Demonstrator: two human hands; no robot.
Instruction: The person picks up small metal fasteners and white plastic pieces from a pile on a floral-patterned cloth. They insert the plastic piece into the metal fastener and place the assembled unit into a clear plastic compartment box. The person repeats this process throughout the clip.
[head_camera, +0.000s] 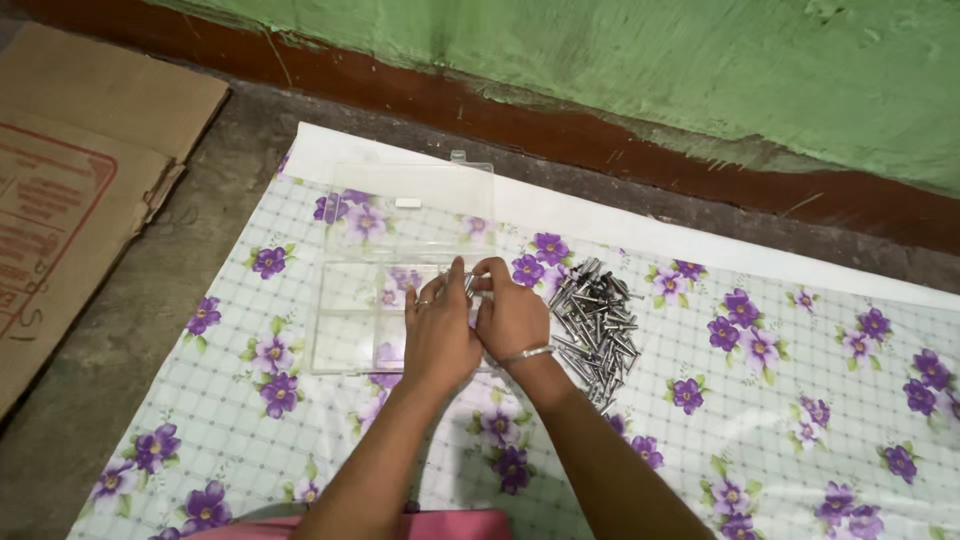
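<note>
Both hands meet over the clear plastic compartment box (375, 300) – left hand (437, 335) and right hand (510, 315) pinch a small metal piece (470, 285), mostly hidden. Shiny bolts (595, 325) lie heaped just beside, on the floral sheet (800, 400).

You have a floral sheet (800, 330) spread on the concrete floor (120, 330), white with a fine grid and purple flowers. To your left a flattened cardboard box (70, 170) with red print lies on that floor. Ahead runs a green wall (700, 70) with a dark red skirting band (500, 115) at its foot.
</note>
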